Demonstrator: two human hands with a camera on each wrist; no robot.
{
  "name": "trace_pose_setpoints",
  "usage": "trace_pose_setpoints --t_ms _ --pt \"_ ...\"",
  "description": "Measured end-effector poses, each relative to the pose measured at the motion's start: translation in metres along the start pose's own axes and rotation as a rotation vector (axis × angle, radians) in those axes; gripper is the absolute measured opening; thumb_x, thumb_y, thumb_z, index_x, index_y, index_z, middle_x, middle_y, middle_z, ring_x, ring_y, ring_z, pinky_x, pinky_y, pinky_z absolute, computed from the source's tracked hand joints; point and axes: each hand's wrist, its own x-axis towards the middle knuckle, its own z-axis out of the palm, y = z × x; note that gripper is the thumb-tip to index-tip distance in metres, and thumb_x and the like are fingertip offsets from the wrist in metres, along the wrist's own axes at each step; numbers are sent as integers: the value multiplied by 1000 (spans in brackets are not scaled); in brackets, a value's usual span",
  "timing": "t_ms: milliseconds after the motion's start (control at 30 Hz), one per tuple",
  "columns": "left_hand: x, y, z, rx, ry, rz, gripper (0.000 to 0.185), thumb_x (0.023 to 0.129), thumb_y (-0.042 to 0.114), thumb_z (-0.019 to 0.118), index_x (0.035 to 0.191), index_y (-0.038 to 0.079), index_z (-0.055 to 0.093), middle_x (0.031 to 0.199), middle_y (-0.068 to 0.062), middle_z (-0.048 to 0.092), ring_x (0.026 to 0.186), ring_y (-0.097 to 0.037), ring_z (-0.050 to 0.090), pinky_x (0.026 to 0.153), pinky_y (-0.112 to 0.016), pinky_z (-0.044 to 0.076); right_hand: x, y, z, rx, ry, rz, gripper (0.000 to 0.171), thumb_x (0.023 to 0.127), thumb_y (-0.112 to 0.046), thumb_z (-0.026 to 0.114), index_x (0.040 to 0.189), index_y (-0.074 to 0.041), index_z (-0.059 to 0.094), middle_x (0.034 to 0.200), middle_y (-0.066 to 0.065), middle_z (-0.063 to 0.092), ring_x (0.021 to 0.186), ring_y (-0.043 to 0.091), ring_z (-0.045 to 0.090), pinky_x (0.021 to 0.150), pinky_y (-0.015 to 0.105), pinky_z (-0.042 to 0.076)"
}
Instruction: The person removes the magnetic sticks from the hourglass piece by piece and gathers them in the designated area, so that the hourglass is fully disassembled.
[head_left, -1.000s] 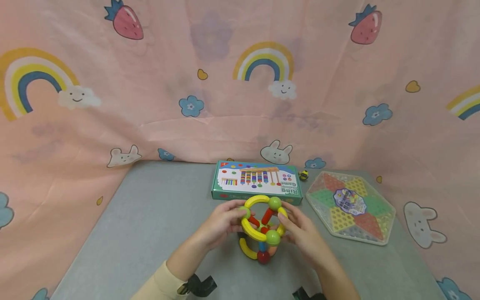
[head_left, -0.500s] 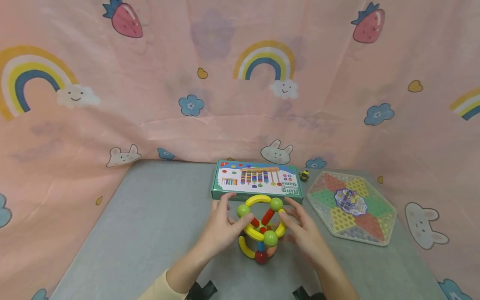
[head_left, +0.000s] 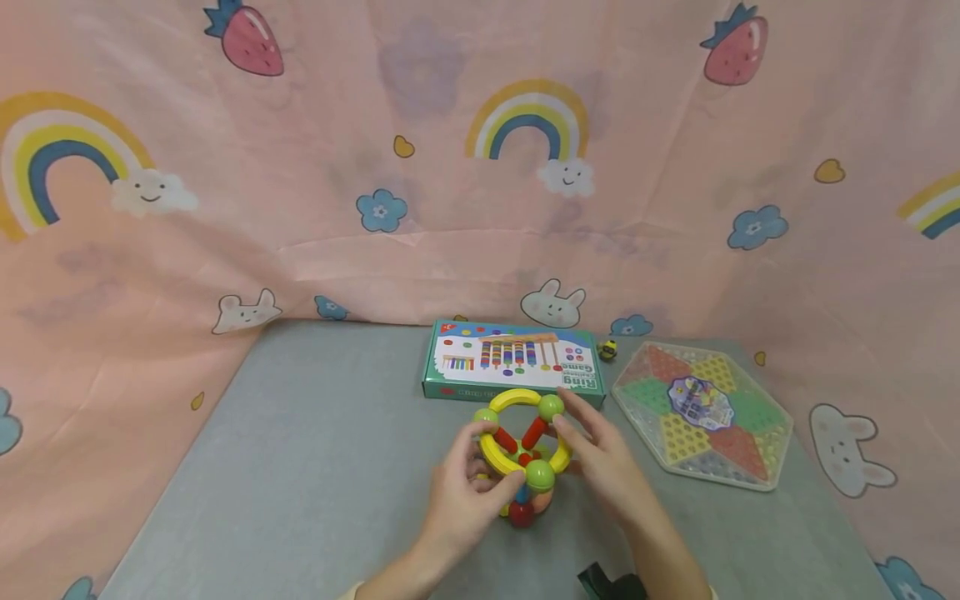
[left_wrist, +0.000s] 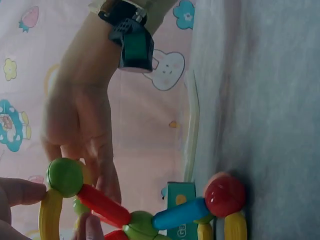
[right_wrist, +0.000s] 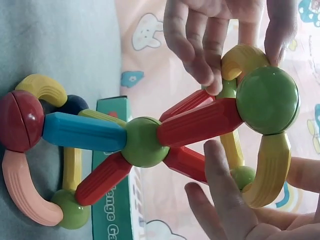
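A magnetic stick-and-ball model (head_left: 523, 463) stands upright on the table between both hands. Its top ring joins yellow curved sticks (right_wrist: 272, 170) with green balls (right_wrist: 267, 100). Red sticks (right_wrist: 200, 122) run from that ring to a green centre ball (right_wrist: 145, 142), and a blue stick (right_wrist: 85, 131) leads down to a red ball (left_wrist: 225, 195) at the base. With thumb at the front and fingers round the left side, my left hand (head_left: 468, 492) holds the ring. My right hand (head_left: 611, 458) grips the ring's right side near a green ball; some of its fingers are hidden in the head view.
Behind the model lies a green-edged ring game box (head_left: 513, 360). A small bee figure (head_left: 607, 350) sits beside it. To the right is a hexagonal checkers board (head_left: 705, 415) in a clear case. A pink printed cloth (head_left: 315, 183) hangs behind the grey table (head_left: 300, 467).
My left hand loosened from the ring's left side, its fingers spread, then came lower and nearer the front to hold it again. The right hand stayed at the right side.
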Motion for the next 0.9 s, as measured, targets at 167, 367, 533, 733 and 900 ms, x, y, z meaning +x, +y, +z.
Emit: trace_pose_setpoints --t_ms 167,367,533,733,900 --pt "0 -2 3 -101 23 -23 62 86 19 81 138 13 49 120 -19 61 95 -19 71 81 -26 59 0 0 3 3 -1 -23 54 104 -38 55 153 -21 41 157 13 42 131 39 56 91 48 57" --pt "1 -1 5 -214 63 -88 58 83 12 83 133 11 54 122 -22 62 96 -23 74 77 -27 60 0 -1 2 4 8 -36 52 104 -35 55 152 -19 43 155 16 44 129 38 57 92 47 57" --pt "2 0 7 -215 88 -104 57 82 4 81 132 8 53 118 -18 63 94 -25 73 79 -28 60 0 -2 2 11 6 -28 51 104 -34 55 151 -18 43 154 16 45 129 38 57 91 45 57" --pt "2 2 7 -219 81 -103 60 78 -4 75 132 3 50 118 -22 59 91 -24 70 81 -28 60 0 -4 0 -5 6 -19 52 104 -35 55 151 -16 43 152 20 47 128 38 58 92 46 57" --pt "3 4 4 -235 30 -99 62 77 -5 73 133 1 47 123 -25 57 93 -24 68 82 -27 59 0 -5 -2 -19 9 -12 52 104 -37 55 151 -17 44 150 18 50 129 37 58 93 47 56"
